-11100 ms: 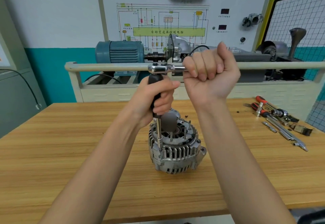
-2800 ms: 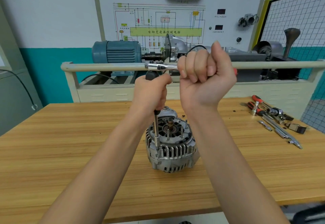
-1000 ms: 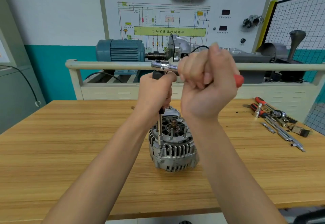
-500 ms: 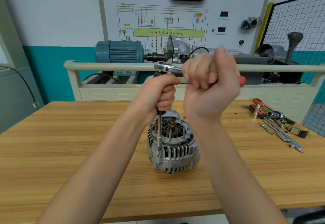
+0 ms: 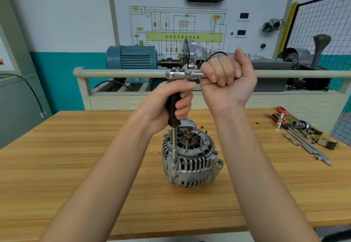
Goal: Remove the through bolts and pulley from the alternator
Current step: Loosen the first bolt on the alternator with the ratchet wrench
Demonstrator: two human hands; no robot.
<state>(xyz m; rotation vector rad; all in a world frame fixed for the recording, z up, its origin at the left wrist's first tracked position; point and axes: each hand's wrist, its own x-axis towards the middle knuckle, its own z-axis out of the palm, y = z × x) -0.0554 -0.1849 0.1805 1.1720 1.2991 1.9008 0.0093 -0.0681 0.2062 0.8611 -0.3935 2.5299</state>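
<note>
A grey, ribbed cast-metal alternator [image 5: 190, 162] stood upright on the light wooden workbench [image 5: 76, 165], near its middle, with its open end facing up and several thin steel studs [image 5: 187, 146] and a coppery shaft end rising from the black centre. The left hand [image 5: 167, 106] was wrapped around the black cylindrical handle of a long steel extension driver [image 5: 173, 120], whose slim shaft ran straight down to a socket seated at the alternator's left rim. The right hand [image 5: 228, 82] was clenched in a fist around the handle of a chrome ratchet wrench [image 5: 182, 74], which lay level above the left hand with its head sitting on top of the black handle. The two hands were close together, the left just below and beside the right. Towards the bench's right edge, well apart from the alternator, lay a loose scatter of red-handled tools, chrome bars and sockets [image 5: 300, 133]. Behind the bench stood a blue-grey electric motor [image 5: 131, 57] and a white board printed with a wiring diagram [image 5: 180, 25].
</note>
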